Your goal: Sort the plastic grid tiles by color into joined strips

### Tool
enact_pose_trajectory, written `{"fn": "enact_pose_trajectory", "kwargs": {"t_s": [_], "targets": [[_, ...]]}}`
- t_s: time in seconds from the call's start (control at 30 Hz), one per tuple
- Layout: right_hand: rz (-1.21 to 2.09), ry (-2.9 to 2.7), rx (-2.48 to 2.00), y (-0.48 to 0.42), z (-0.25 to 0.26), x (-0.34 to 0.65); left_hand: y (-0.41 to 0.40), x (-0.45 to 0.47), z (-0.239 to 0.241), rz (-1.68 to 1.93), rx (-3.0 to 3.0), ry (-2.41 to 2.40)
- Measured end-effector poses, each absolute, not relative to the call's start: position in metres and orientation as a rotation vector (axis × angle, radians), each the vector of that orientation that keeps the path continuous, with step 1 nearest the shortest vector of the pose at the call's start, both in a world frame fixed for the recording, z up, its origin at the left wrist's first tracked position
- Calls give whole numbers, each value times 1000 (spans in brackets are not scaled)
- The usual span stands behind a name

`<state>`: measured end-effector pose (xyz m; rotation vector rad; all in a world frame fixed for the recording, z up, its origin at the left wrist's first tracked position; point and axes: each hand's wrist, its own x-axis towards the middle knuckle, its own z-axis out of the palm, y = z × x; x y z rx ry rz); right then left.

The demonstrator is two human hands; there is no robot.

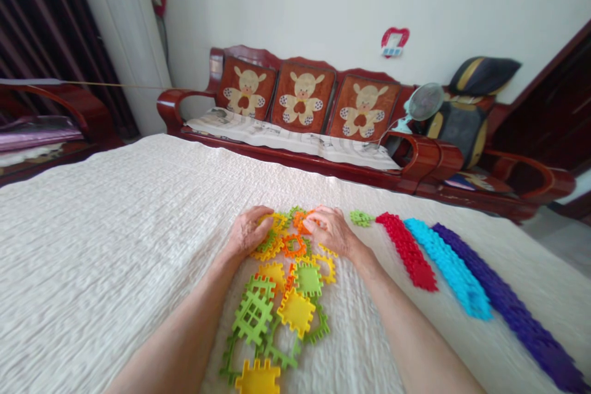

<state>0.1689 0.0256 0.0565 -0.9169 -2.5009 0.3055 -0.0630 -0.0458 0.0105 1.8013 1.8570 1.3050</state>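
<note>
I see the left hand (249, 232) and right hand (331, 233), apart, curved over toothed plastic tiles (297, 313) at lower centre; whether either grips, I can't tell. Lifting singly should prevent snagging.

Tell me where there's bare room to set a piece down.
Widest: the white cover left of the left forearm. A smaller patch lies between the right forearm and the red row. Crowded: between the forearms, where yellow, green and orange pieces overlap; farther right, blue row and purple row.

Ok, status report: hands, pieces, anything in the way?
Left hand at yellow pieces; right hand at orange ones. More pieces spread nearer. Red strip off right, blocking neither hand.
</note>
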Motion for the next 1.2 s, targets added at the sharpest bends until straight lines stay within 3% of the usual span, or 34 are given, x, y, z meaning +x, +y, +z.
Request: {"fn": "enact_pose_trajectory", "kwargs": {"t_s": [0.17,0.3,0.47,0.6,0.97,1.2], "targets": [[210,-2396,-1044,41,63,159,-48,-62,13,1210,1961,1726],[62,-2624,-1188,54,66,132,-48,-63,13,1210,1975,1719],[170,-2792,-1340,61,69,113,-48,-63,14,1217,1988,1706],[191,-2668,-1219,63,68,116,-48,-63,14,1231,1999,1696],[842,-1996,-981,70,70,150,-48,-63,12,1201,1994,1735],[496,-1865,-1155,40,54,245,-47,-64,10,1218,2020,1721]]}}
